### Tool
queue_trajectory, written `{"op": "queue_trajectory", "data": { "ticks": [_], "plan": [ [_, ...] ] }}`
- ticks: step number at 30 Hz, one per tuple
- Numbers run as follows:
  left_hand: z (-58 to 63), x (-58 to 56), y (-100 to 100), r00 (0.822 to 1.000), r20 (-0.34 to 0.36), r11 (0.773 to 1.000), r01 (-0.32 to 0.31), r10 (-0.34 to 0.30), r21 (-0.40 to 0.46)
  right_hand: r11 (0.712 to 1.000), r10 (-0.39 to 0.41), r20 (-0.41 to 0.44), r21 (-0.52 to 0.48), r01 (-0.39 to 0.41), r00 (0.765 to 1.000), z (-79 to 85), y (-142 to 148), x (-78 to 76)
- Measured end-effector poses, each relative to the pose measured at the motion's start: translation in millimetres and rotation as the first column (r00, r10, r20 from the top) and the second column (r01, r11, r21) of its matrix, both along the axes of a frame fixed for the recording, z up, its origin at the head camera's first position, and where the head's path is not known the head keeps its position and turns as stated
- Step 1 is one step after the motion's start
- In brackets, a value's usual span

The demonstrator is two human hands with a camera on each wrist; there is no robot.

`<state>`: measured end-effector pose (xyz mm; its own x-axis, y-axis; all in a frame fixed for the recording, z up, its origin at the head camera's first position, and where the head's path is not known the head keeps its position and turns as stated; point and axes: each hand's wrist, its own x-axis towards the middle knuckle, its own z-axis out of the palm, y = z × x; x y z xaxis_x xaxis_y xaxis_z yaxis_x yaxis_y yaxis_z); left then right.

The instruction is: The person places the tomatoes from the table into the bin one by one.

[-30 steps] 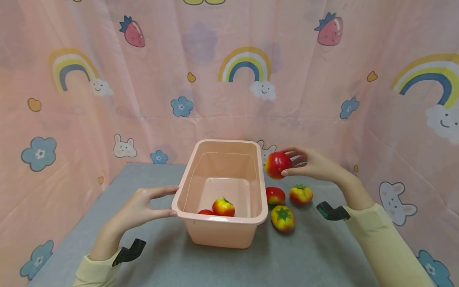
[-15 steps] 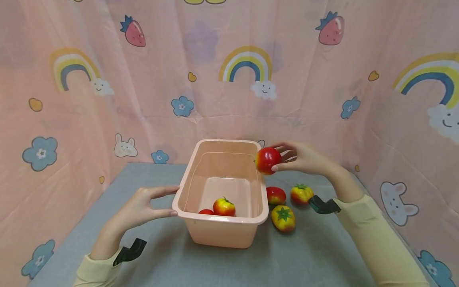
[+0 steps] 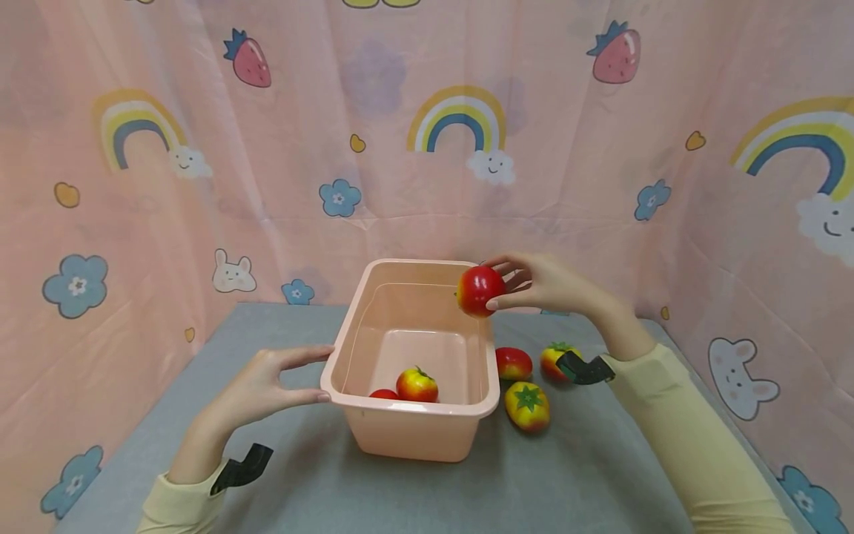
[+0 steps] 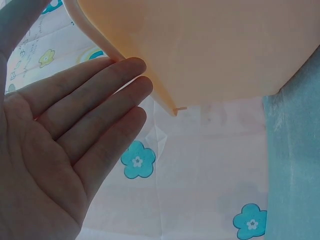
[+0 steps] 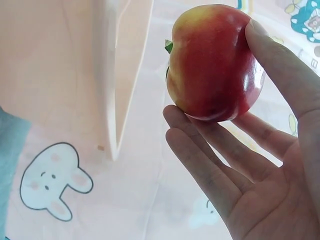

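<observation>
My right hand (image 3: 550,284) holds a glossy red tomato (image 3: 481,291) over the right rim of a pink plastic basin (image 3: 416,432). In the right wrist view, thumb and fingers pinch the tomato (image 5: 215,65), its small green stem pointing away from the palm. My left hand (image 3: 263,382) touches the basin's left rim with its fingertips and thumb. The left wrist view shows those fingers (image 4: 102,92) nearly straight against the rim. Inside the basin, a yellow-red tomato (image 3: 416,385) lies near the front, beside a red one (image 3: 383,394) mostly hidden by the front wall.
Right of the basin, on the grey table (image 3: 280,489), lie a red tomato (image 3: 514,364), a yellow tomato with a green star-shaped top (image 3: 527,407), and another (image 3: 552,360) partly hidden by the black wrist strap (image 3: 586,368). A pink patterned curtain (image 3: 287,163) hangs behind.
My right hand has carried the red tomato leftward and slightly up, from beside the basin to over its right rim. The left hand and the other tomatoes have stayed put.
</observation>
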<state>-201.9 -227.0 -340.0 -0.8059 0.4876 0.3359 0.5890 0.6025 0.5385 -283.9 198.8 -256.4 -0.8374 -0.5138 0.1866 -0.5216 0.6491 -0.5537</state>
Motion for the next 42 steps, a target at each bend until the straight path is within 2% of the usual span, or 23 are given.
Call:
{"op": "queue_trajectory", "data": {
  "ticks": [13, 20, 29, 36, 42],
  "plan": [
    [-0.5, 0.1, 0.6, 1.0, -0.017, 1.0, 0.005, -0.005, 0.005, 0.999, 0.01, 0.022, 0.031, -0.011, 1.0, 4.9, -14.0, -9.3],
    [0.1, 0.2, 0.1, 1.0, -0.021, 1.0, 0.008, -0.008, 0.001, 0.998, 0.022, 0.007, 0.056, -0.022, 1.0, 9.2, -22.6, -11.5],
    [-0.1, 0.1, -0.2, 1.0, -0.004, 1.0, 0.003, -0.003, 0.004, 0.995, 0.052, 0.005, 0.087, -0.052, 0.999, 13.7, -34.4, -13.9],
    [-0.4, 0.4, -0.4, 1.0, -0.015, 1.0, 0.004, -0.004, 0.003, 0.993, 0.066, 0.007, 0.094, -0.066, 0.998, 12.3, -40.0, -17.2],
    [-1.0, 0.6, -0.6, 0.999, -0.032, 1.0, -0.004, 0.004, -0.009, 0.994, 0.073, -0.026, 0.086, -0.07, 0.997, 10.5, -36.1, -15.3]
  ]
}}
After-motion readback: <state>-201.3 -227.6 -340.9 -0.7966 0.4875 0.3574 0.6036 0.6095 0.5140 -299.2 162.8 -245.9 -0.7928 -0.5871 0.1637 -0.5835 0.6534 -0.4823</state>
